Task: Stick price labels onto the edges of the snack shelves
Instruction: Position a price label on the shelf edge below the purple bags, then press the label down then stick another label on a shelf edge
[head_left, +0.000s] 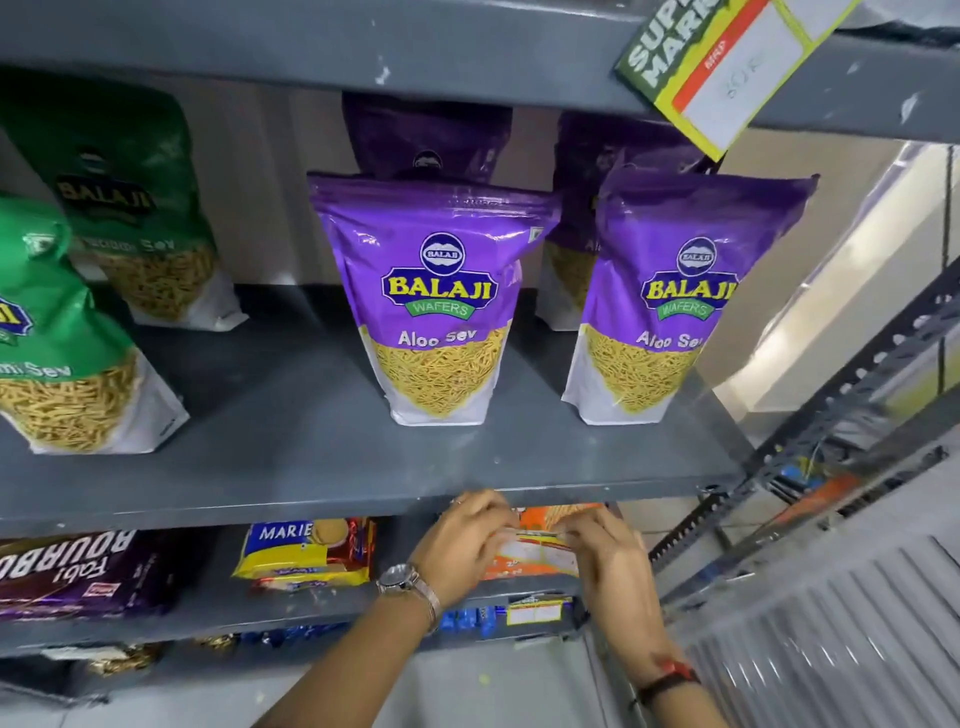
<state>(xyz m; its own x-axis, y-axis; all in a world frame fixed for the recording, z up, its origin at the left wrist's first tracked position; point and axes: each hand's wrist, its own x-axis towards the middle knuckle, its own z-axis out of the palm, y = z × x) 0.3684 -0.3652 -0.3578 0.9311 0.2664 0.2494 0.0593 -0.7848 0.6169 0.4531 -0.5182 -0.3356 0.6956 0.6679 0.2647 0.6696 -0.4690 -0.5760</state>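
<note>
Both my hands hold one price label (535, 545) just below the front edge of the grey middle shelf (311, 501). My left hand (465, 540), with a watch on the wrist, pinches the label's left end. My right hand (605, 553) pinches its right end. The label is white with orange and yellow borders. Another label (711, 67) is stuck tilted on the upper shelf edge at the top right. A third label (535, 612) sits on the edge of the lower shelf.
Two purple Aloo Sev bags (441, 301) (670, 306) stand on the middle shelf, green sev bags (62, 338) at the left. Below lie Marie biscuits (306, 553), a Bourbon pack (78, 571) and an orange pack. A perforated metal upright (841, 400) stands at the right.
</note>
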